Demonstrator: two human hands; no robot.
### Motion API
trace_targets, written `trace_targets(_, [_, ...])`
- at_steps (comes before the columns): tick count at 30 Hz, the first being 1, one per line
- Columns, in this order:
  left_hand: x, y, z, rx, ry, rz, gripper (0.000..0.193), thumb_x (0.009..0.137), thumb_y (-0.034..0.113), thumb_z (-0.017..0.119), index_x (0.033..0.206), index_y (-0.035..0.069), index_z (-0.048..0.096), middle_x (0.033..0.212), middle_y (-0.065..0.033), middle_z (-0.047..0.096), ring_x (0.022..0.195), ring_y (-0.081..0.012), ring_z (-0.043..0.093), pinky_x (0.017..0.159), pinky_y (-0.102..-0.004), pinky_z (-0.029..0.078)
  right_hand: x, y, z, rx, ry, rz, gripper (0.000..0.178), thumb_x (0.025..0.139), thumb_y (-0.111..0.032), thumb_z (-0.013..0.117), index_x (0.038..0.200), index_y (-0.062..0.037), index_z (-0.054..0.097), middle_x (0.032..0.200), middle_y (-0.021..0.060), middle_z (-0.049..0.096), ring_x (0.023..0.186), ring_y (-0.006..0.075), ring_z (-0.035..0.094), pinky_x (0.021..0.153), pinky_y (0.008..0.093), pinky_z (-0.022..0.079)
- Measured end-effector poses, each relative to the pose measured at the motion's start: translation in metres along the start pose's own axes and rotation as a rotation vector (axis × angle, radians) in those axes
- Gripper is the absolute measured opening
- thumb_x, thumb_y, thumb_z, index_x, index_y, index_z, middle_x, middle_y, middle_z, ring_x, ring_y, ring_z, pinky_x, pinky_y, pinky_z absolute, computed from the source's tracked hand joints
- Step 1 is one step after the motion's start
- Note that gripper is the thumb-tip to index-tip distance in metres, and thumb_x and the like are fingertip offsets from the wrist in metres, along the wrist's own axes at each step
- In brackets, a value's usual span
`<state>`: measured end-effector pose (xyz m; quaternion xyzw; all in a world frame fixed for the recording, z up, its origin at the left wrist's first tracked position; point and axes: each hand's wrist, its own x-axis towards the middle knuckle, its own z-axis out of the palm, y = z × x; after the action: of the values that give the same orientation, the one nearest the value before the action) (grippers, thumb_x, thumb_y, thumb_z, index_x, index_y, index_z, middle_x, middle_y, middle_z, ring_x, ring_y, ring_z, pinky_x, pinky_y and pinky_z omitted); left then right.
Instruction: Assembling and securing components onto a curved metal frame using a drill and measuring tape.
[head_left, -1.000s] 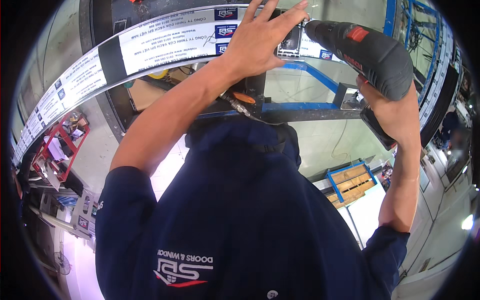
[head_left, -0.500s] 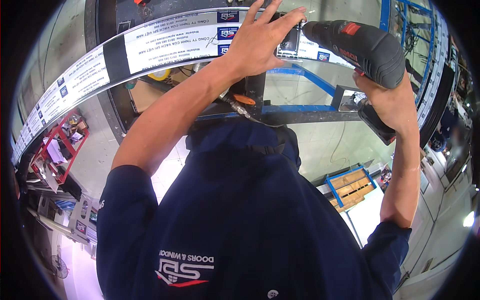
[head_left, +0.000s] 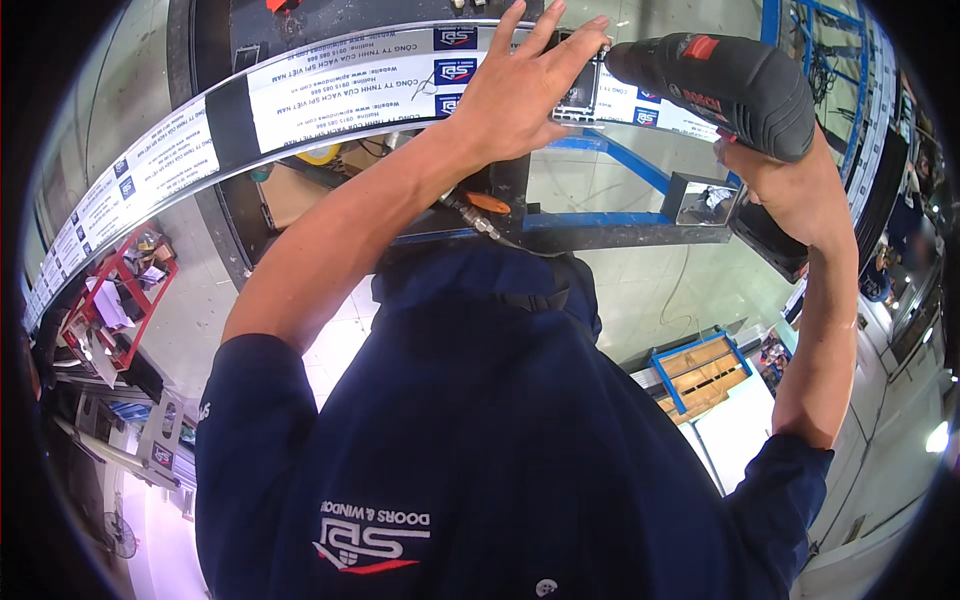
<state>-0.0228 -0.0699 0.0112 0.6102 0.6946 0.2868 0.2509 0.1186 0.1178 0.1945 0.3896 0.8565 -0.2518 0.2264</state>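
Note:
My right hand [head_left: 790,185] is wrapped round the handle of a black power drill [head_left: 735,95] with a red patch. The drill lies nearly level and its nose points left, at the end of a long white film-covered profile [head_left: 340,85]. My left hand [head_left: 515,95] lies spread across this profile, fingers apart toward its far edge and thumb by the near edge. Its forefinger tip is right beside the drill's nose. Between thumb and forefinger shows a dark end piece [head_left: 578,92] with a silvery edge. The drill's exact contact point is too small to make out.
Under the profile stands a dark and blue metal frame [head_left: 610,225]. An orange-handled tool [head_left: 487,202] and a metal hose fitting [head_left: 470,215] lie near my body. A red rack [head_left: 120,300] stands at left, a wooden pallet [head_left: 705,375] at lower right.
My right hand and forearm have swung a little to the right, turning the drill's handle outward. The drill's nose stays by my left forefinger. My left hand has barely moved.

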Motion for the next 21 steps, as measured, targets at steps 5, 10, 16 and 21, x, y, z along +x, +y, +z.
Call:
trace_targets(5, [0.009,-0.029,0.05,0.542,0.512,0.244,0.114,0.07,0.023,0.09,0.16,-0.003,0.025,0.166,-0.0216,0.035,0.154,-0.0478,0.027,0.126,-0.064,0.012,0.002,0.001,-0.002,-0.036,0.024,-0.025,0.049,0.077,-0.021,0.078,0.12,-0.0007,0.066,0.101,0.0145,0.073,0.091,0.0256,0.068,0.089,0.0377,0.054])
trace_targets(10, [-0.001,-0.003,0.011,0.01,0.085,0.01,0.114,0.067,0.026,0.092,0.158,-0.003,0.03,0.164,-0.0218,0.037,0.154,-0.0475,0.028,0.125,-0.062,0.014,0.001,-0.012,0.0,-0.054,0.066,-0.072,0.05,0.079,-0.024,0.08,0.12,0.0004,0.065,0.09,0.0094,0.069,0.078,0.0182,0.063,0.076,0.0347,0.053])
trace_targets(16, [-0.002,-0.026,0.042,0.109,0.27,0.114,0.107,0.073,0.033,0.092,0.154,0.0,0.032,0.149,-0.0209,0.057,0.156,-0.0359,0.033,0.126,-0.0564,0.015,0.005,-0.051,-0.019,0.006,-0.159,-0.089,0.034,0.079,-0.006,0.067,0.112,0.0032,0.065,0.098,0.0235,0.073,0.093,0.0342,0.07,0.085,0.0417,0.056])
trace_targets(21, [0.004,-0.021,0.04,0.097,0.294,0.169,0.109,0.072,0.033,0.093,0.154,-0.003,0.031,0.149,-0.0222,0.056,0.156,-0.0368,0.033,0.126,-0.0565,0.015,0.001,-0.035,-0.023,-0.011,-0.186,-0.191,0.031,0.079,-0.004,0.064,0.109,0.0041,0.065,0.097,0.0258,0.073,0.09,0.0353,0.07,0.082,0.0417,0.056])
